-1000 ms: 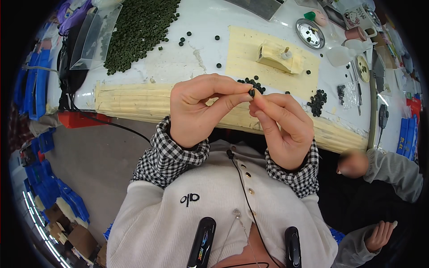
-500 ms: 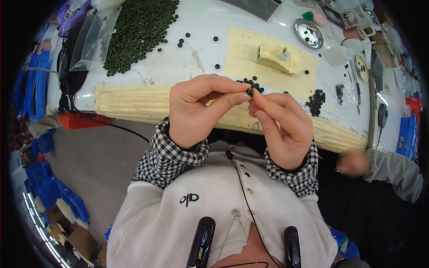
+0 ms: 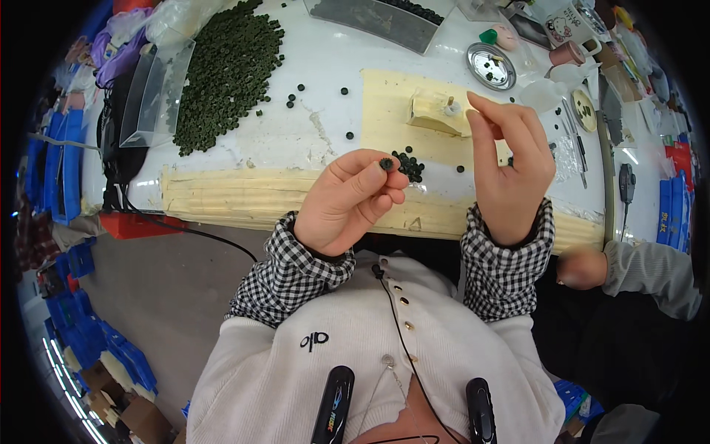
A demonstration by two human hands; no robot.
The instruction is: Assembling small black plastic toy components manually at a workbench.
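Note:
Between thumb and forefinger my left hand (image 3: pixel 347 196) pinches a small dark green round part (image 3: pixel 386 163) with a ridged edge, above the table's near edge. My right hand (image 3: pixel 514 163) is raised beside a block wrapped in yellowish tape (image 3: pixel 436 115), its thumb and forefinger a little apart with nothing visible between them. A short white-collared peg (image 3: pixel 451 107) stands on top of that block. Just behind my left fingertips lies a small heap of similar dark parts (image 3: pixel 409 164). Another heap behind my right hand is mostly covered.
A large pile of dark green pieces (image 3: pixel 229 78) covers the far left, next to a clear tray (image 3: pixel 155 96). A second clear bin (image 3: pixel 377 24) stands at the back. Rightward are a round metal dish (image 3: pixel 490 66), tweezers (image 3: pixel 575 148) and a mug (image 3: pixel 573 29). Another person's sleeve (image 3: pixel 651 277) shows at right.
My hands, which met at the small part, have separated. The left keeps the part and moved slightly left and down; the right moved up and right to beside the taped block.

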